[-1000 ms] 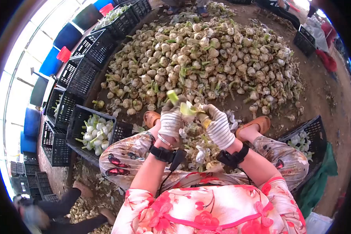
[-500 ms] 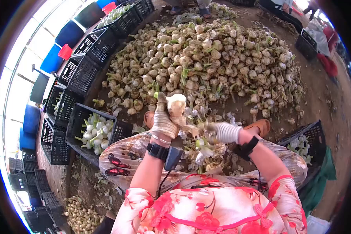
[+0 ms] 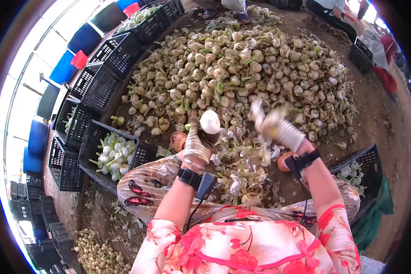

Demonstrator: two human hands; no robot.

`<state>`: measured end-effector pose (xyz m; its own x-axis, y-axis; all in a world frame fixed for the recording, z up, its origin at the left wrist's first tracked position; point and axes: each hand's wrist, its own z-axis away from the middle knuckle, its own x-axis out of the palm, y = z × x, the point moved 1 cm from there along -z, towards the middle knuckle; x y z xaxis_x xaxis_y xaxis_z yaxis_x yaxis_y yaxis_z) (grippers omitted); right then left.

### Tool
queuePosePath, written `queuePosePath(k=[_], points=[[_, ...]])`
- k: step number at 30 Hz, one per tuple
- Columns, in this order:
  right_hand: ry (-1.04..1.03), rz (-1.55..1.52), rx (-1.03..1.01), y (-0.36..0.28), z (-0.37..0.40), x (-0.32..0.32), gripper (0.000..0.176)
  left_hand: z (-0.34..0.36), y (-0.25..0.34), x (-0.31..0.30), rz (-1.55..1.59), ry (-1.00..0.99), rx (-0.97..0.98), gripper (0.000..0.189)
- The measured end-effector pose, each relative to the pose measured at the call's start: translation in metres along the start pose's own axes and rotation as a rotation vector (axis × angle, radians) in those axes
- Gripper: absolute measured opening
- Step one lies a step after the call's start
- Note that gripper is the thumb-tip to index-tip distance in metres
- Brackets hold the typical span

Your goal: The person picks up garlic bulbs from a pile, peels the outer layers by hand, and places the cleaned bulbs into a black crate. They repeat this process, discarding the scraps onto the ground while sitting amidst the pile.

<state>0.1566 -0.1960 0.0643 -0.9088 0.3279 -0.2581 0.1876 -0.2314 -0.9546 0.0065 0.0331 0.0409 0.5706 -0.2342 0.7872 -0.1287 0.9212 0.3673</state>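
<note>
A smooth white garlic bulb (image 3: 210,122) sits in my left hand (image 3: 197,145), its green stem poking out past the thumb. That hand wears a pale striped glove and is closed around the bulb. My right hand (image 3: 281,130), gloved too, is raised to the right and smeared by motion; pale blurred shapes, like husk, show at its fingers. Below and between the hands lies a litter of peeled skins and stem scraps (image 3: 239,176). In front rises a large heap of unpeeled garlic (image 3: 242,73).
At my left a black crate (image 3: 84,157) holds peeled white bulbs, with more crates (image 3: 100,84) lined up behind it. Another crate (image 3: 374,164) stands by my right knee. Smaller garlic (image 3: 98,253) lies at lower left. People are at the far side.
My right hand has swung up and to the right, away from the bulb. The bulb now looks whiter and cleaner; brownish husk that hung beneath it is off. The left hand has shifted slightly.
</note>
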Motion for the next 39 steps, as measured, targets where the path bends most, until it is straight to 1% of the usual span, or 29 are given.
queuePosePath(k=[1,3,4,5,7,8,9,11,13,14,15,17,18,19,20,21,23,24,25,26,27,29,31,33,35,36,37,38,39], points=[[-0.176,0.812,-0.174,0.029,-0.011,0.008,0.023,0.003,0.001,0.006,0.027,0.049,0.034,0.042],[0.070,0.770,0.228,0.009,0.003,0.027,0.037,0.015,0.003,0.024,0.081,0.153,0.099,0.041],[0.092,0.561,0.080,0.037,-0.005,0.028,0.047,0.018,0.016,0.025,0.117,0.156,0.140,0.036],[0.115,0.437,0.079,0.034,-0.007,0.030,0.042,0.013,0.034,0.009,0.112,0.121,0.250,0.037],[0.137,0.475,0.237,0.012,-0.010,0.026,0.036,0.031,0.079,-0.001,0.160,0.196,0.502,0.043],[0.182,0.461,0.254,0.026,-0.014,0.021,0.034,0.044,0.105,-0.013,0.185,0.169,0.601,0.044],[0.226,0.448,0.271,0.051,-0.021,0.015,0.032,0.045,0.137,-0.032,0.288,0.218,0.766,0.045],[0.319,0.437,0.338,0.064,-0.031,0.003,0.031,0.052,0.160,-0.042,0.416,0.346,0.901,0.054],[0.418,0.441,0.442,0.057,-0.039,-0.011,0.032,0.039,0.147,-0.033,0.448,0.456,0.780,0.051],[0.482,0.451,0.398,0.074,-0.047,-0.019,0.031,0.007,0.148,-0.076,0.442,0.201,0.681,0.040],[0.516,0.269,0.335,0.111,-0.060,-0.030,0.031,0.002,0.120,-0.048,0.284,0.255,0.652,0.032],[0.695,0.407,0.274,0.129,-0.076,-0.057,0.028,-0.034,0.080,-0.032,0.132,0.252,0.496,0.020],[0.786,0.464,0.282,0.101,-0.080,-0.070,0.028,-0.045,0.059,-0.016,0.117,0.352,0.405,0.017],[0.892,0.405,0.244,0.111,-0.090,-0.091,0.027,-0.055,0.040,-0.011,0.058,0.228,0.326,0.017],[0.961,0.423,0.260,0.103,-0.099,-0.110,0.029,-0.066,0.028,-0.008,0.134,0.258,0.217,0.010],[1.029,0.439,0.275,0.094,-0.107,-0.130,0.031,-0.071,0.012,-0.006,0.052,0.257,0.205,0.013],[1.131,0.707,0.372,0.088,-0.130,-0.165,0.037,-0.088,-0.011,-0.005,-0.095,0.308,0.130,0.020],[1.019,0.744,0.442,0.085,-0.140,-0.178,0.047,-0.092,-0.021,-0.003,-0.162,0.292,0.122,0.030],[1.005,0.912,0.426,0.091,-0.152,-0.185,0.051,-0.093,-0.028,0.001,-0.232,0.277,0.114,0.040],[0.942,0.891,0.504,0.087,-0.160,-0.189,0.052,-0.097,-0.033,-0.002,-0.246,0.181,0.090,0.043],[0.877,0.867,0.578,0.083,-0.167,-0.192,0.054,-0.100,-0.040,-0.005,-0.251,0.274,0.028,0.033],[0.905,0.987,0.556,0.099,-0.176,-0.202,0.051,-0.103,-0.047,-0.004,-0.327,0.219,0.001,0.034],[0.933,1.025,0.502,0.104,-0.177,-0.207,0.049,-0.108,-0.055,-0.008,-0.364,0.211,-0.039,0.042],[1.040,1.076,0.344,0.123,-0.170,-0.213,0.045,-0.106,-0.059,-0.001,-0.388,0.197,-0.059,0.045],[1.114,0.746,0.279,0.096,-0.149,-0.199,0.044,-0.100,-0.059,0.013,-0.432,0.179,-0.037,0.045],[1.200,0.544,0.041,0.118,-0.143,-0.195,0.044,-0.098,-0.059,0.019,-0.450,0.169,-0.023,0.045],[1.209,0.233,0.038,0.104,-0.132,-0.175,0.040,-0.098,-0.060,0.022,-0.519,0.092,0.006,0.049],[1.125,-0.066,0.182,0.087,-0.118,-0.151,0.031,-0.098,-0.061,0.023,-0.588,0.019,0.035,0.052],[0.921,-0.659,-0.026,0.099,-0.111,-0.128,0.029,-0.097,-0.061,0.026,-0.659,-0.053,0.066,0.056]])
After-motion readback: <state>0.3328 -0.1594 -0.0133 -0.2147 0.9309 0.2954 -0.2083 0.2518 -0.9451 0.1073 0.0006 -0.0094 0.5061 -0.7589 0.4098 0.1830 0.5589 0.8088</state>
